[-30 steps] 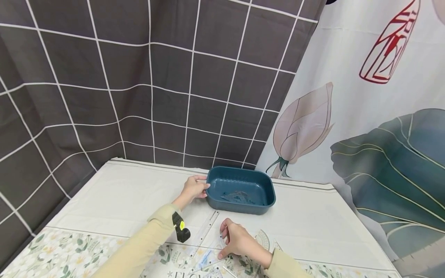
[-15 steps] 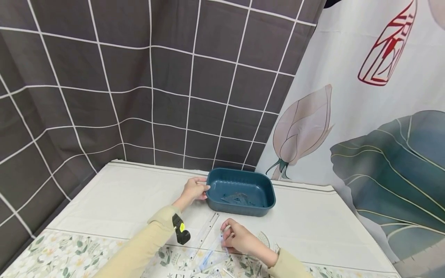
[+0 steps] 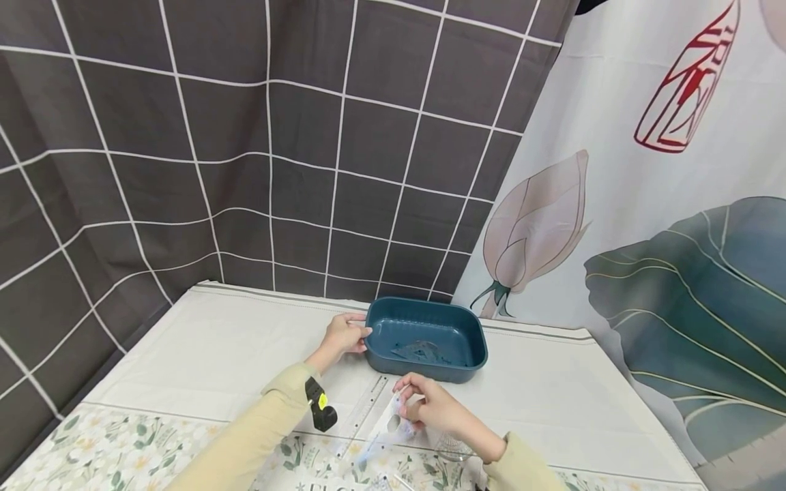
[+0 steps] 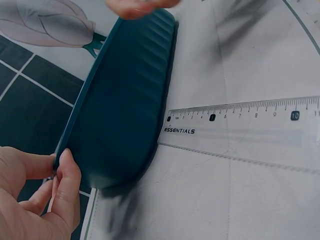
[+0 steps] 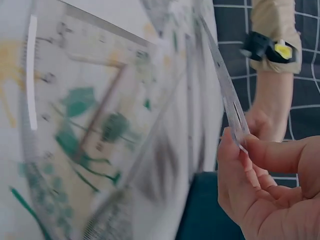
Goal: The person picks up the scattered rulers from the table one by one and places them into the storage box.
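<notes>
My left hand (image 3: 344, 334) pinches the left rim of a dark blue rectangular plastic tub (image 3: 426, 372), thumb and fingers on either side in the left wrist view. Clear, flat plastic pieces (image 3: 420, 350) lie inside it. Between thumb and fingers, my right hand (image 3: 432, 406) holds a clear set square (image 3: 387, 421) with a round hole, lifted just in front of the tub; the right wrist view has it edge-on. A clear ruler (image 4: 240, 130) marked ESSENTIALS lies flat on the table, its end close to the tub.
On the table's flowered cloth, a clear protractor (image 3: 453, 447) lies beneath my right wrist. Another clear set square (image 5: 90, 95) with a triangular cut-out lies near the front. A dark gridded curtain (image 3: 295, 204) hangs behind the table.
My right hand has closed on the set square and raised it from the table, moving slightly toward the tub. The left hand and tub have stayed in place.
</notes>
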`<state>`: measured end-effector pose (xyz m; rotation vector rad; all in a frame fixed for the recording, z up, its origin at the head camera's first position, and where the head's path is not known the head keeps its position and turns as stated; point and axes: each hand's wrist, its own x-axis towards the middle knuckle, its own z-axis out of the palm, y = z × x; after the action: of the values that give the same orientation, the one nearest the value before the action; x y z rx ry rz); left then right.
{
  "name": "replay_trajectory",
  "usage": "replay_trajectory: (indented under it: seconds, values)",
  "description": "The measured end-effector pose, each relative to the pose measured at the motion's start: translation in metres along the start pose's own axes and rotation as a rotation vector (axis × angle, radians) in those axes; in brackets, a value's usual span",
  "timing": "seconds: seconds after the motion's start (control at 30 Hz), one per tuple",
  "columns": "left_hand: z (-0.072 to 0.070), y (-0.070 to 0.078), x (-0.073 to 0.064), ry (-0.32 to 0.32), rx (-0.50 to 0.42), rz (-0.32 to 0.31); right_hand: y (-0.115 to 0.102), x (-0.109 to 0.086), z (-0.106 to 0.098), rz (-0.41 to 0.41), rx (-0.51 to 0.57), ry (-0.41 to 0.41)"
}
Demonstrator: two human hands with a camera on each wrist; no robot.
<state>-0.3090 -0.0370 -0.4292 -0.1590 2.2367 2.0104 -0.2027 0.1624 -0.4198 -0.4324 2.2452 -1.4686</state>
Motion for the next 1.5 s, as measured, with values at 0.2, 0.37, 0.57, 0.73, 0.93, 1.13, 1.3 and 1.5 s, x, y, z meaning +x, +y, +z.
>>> replay_trajectory:
  seconds: [0.2, 0.37, 0.57, 0.73, 0.93, 1.13, 1.3, 1.5]
  values:
    - [-0.001, 0.000, 0.001, 0.001, 0.000, -0.004, -0.011, 0.002, -0.013, -0.010, 0.003, 0.057]
    - [0.000, 0.001, 0.001, 0.003, 0.000, -0.010, -0.017, 0.004, -0.027, -0.028, 0.007, 0.098]
    - [0.000, 0.001, 0.002, 0.008, 0.004, -0.028, -0.020, 0.010, -0.050, -0.014, 0.059, 0.164]
    - [0.000, 0.001, 0.002, 0.005, 0.005, -0.022, -0.018, 0.019, -0.065, 0.018, 0.082, 0.225]
    - [0.001, 0.000, 0.001, 0.006, 0.003, -0.019, -0.015, 0.029, -0.079, 0.068, 0.113, 0.305]
    - [0.001, 0.000, 0.001, 0.003, -0.010, -0.023, -0.008, 0.039, -0.092, 0.103, 0.158, 0.354]
    - [0.001, 0.000, 0.001, 0.004, -0.015, -0.023, 0.001, 0.047, -0.098, 0.132, 0.176, 0.412]
    - [0.000, 0.000, 0.002, -0.002, -0.009, -0.023, 0.013, 0.055, -0.098, 0.176, 0.181, 0.459]
